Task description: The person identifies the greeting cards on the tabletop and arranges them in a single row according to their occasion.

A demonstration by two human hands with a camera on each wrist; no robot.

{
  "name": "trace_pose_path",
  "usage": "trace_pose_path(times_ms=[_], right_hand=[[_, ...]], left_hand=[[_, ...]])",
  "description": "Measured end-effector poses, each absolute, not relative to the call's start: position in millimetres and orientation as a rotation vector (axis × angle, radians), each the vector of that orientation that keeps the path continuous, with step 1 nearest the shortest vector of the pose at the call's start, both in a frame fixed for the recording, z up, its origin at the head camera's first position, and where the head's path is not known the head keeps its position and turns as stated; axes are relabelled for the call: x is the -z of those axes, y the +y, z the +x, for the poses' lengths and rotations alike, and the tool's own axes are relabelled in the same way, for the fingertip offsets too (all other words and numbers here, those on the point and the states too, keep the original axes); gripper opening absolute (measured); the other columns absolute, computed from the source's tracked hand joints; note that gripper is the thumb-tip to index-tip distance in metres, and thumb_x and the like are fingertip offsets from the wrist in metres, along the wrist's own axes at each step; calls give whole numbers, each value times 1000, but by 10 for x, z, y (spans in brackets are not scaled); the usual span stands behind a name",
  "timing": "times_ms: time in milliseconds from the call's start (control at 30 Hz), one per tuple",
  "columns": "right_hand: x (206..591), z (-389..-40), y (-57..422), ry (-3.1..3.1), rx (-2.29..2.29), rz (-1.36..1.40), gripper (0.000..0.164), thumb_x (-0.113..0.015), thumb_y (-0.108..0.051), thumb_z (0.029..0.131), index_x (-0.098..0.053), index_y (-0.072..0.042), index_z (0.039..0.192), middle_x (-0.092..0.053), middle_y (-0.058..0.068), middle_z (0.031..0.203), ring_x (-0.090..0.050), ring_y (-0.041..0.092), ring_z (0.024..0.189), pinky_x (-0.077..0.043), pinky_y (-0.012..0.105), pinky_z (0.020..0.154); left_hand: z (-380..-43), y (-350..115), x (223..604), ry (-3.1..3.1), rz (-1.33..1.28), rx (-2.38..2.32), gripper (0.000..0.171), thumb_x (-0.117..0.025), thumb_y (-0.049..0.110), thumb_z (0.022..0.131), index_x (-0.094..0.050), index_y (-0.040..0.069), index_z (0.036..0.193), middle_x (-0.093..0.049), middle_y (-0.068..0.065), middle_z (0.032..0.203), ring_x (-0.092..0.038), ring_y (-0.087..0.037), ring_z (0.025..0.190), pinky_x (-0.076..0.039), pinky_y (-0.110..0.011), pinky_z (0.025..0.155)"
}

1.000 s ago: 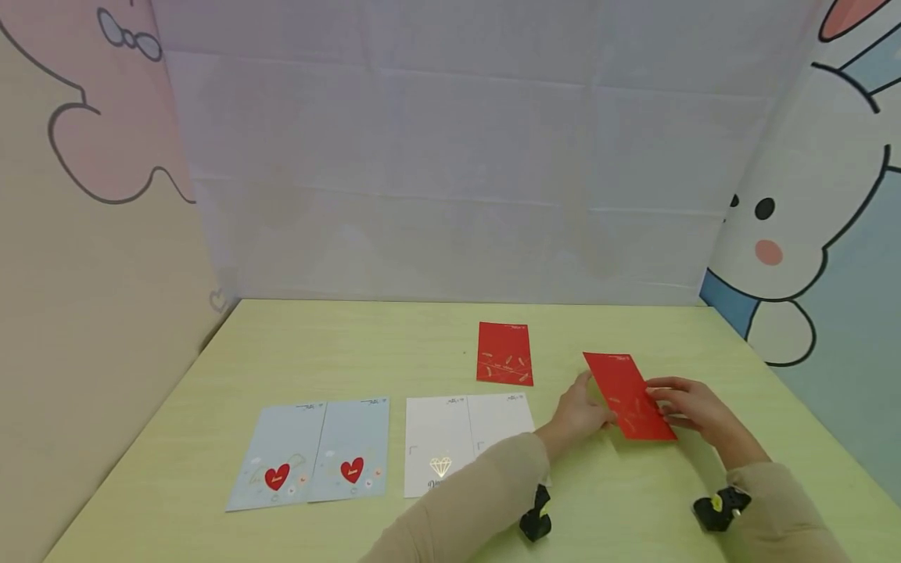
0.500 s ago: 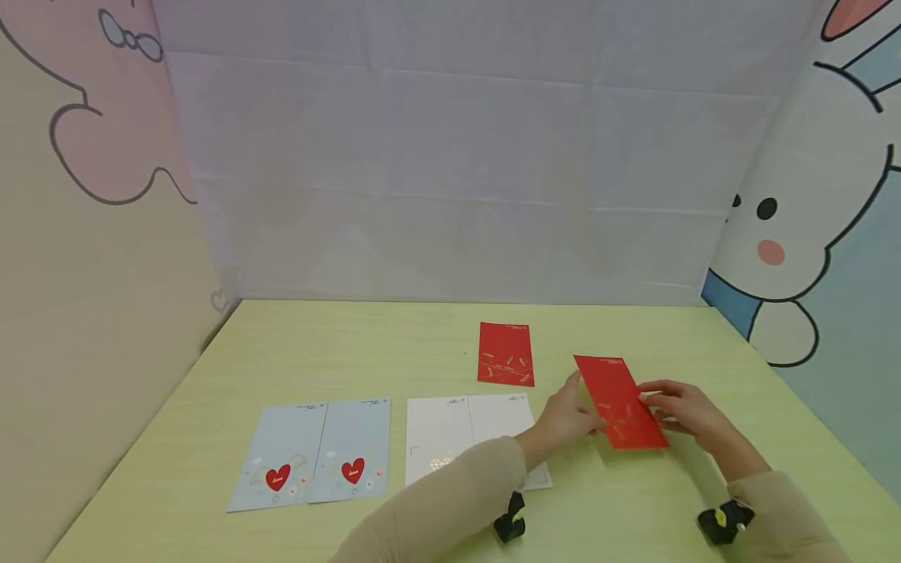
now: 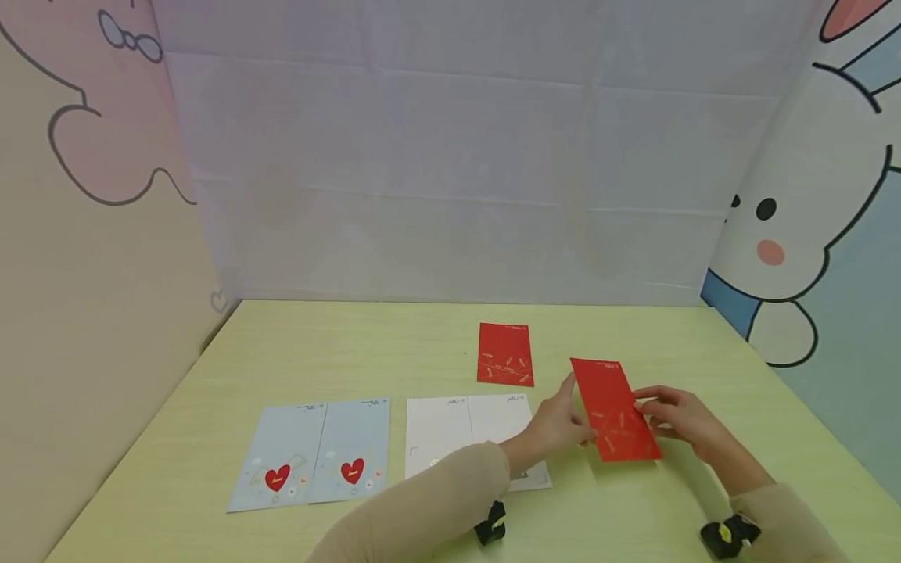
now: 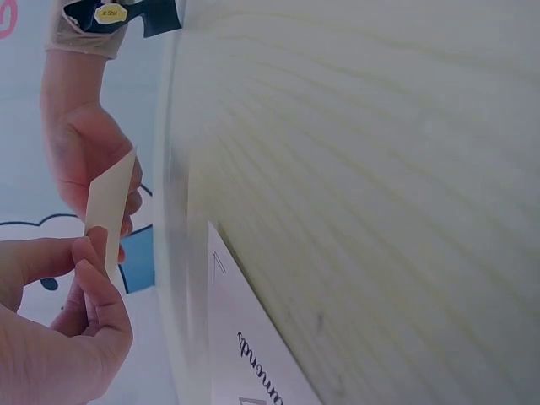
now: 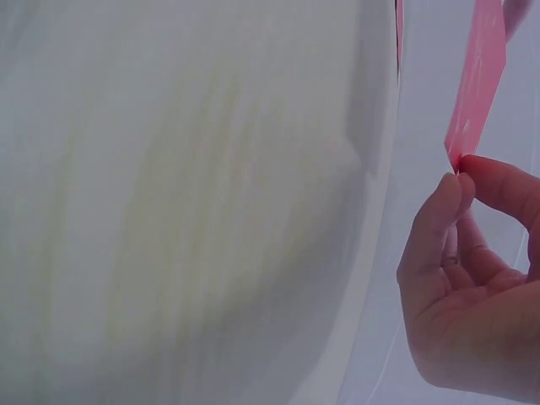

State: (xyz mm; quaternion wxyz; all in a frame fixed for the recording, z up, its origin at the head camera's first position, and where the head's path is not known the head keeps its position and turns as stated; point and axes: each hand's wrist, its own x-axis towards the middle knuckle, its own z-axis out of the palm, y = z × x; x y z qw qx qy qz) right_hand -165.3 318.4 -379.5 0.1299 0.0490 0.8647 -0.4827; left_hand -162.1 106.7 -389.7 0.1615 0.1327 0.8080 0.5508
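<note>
A red card (image 3: 615, 410) with pale gold print is held tilted above the right part of the table by both hands. My left hand (image 3: 556, 418) pinches its left edge between thumb and finger, with the index finger stretched up toward the top corner. In the left wrist view, the card's pale back (image 4: 108, 202) faces the camera. My right hand (image 3: 679, 422) holds the opposite edge; its thumb and fingertip (image 5: 471, 169) pinch the card there. A second red card (image 3: 505, 354) lies flat farther back on the table.
Two light blue cards (image 3: 310, 453) with red hearts lie side by side at the left. Two white cards (image 3: 438, 426) lie near the middle, partly covered by my left sleeve (image 3: 422, 500). A white cloth (image 3: 457, 180) hangs behind the table (image 3: 338, 344).
Both hands have moved the held red card slightly left and toward the person. My left forearm has shifted left across the white cards. The cards on the table have stayed put.
</note>
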Motion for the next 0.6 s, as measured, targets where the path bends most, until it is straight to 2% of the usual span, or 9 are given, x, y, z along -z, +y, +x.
trace_pose_path(times_ms=[167, 400, 600], right_hand=[[3804, -1627, 3177, 2500, 1423, 103, 47, -52, -21, 89, -39, 11, 121, -51, 18, 106, -53, 22, 86, -48, 36, 73], [3816, -1602, 3154, 2464, 1474, 41, 46, -51, -21, 90, -40, 12, 119, -53, 16, 104, -55, 21, 86, -47, 37, 74], [3824, -1600, 3133, 2420, 1516, -12, 46, -52, -20, 89, -39, 13, 118, -53, 14, 103, -54, 20, 86, -47, 36, 74]], left_hand=[[-1591, 1025, 3898, 2340, 445, -1538, 87, -68, 7, 77, -12, 19, 142, -55, 5, 58, -51, -9, 51, -38, -21, 49], [-1548, 954, 3919, 2386, 471, -1520, 93, -70, 6, 75, -7, 19, 142, -53, 6, 60, -49, -9, 50, -40, -20, 47], [-1561, 904, 3918, 2410, 438, -1510, 91, -72, 6, 72, -14, 20, 141, -52, 9, 69, -50, -9, 54, -41, -22, 47]])
